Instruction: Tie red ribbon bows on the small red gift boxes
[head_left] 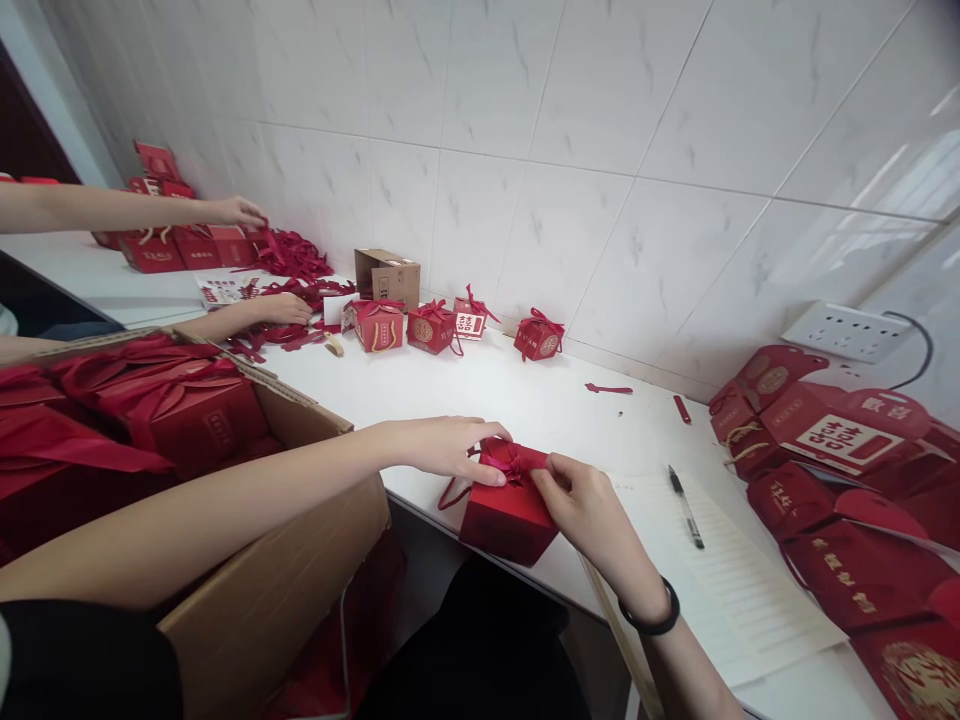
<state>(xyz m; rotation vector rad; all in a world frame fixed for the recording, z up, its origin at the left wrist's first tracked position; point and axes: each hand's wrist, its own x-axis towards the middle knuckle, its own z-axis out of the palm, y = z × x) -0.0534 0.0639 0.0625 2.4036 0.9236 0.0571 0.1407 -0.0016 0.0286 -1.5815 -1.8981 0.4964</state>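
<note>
At the table's front edge stands a red gift box point(510, 525) with a magenta-red ribbon bow point(511, 465) on its top. From the left, my left hand point(454, 448) has its thumb and forefinger curled about the bow's left side, close against the box top. My right hand point(589, 505) pinches the ribbon on the right, over the box's upper edge. A loop of red cord hangs at the box's left side. The exact ends of the ribbon are hidden by my fingers.
Left of me is a cardboard carton point(300, 560) full of ribboned red boxes. Several finished boxes point(433, 328) stand by the wall. A pen point(686, 507) lies on paper point(739, 590); more red boxes point(844, 445) crowd the right. A co-worker's hands point(281, 308) are among ribbons point(292, 255).
</note>
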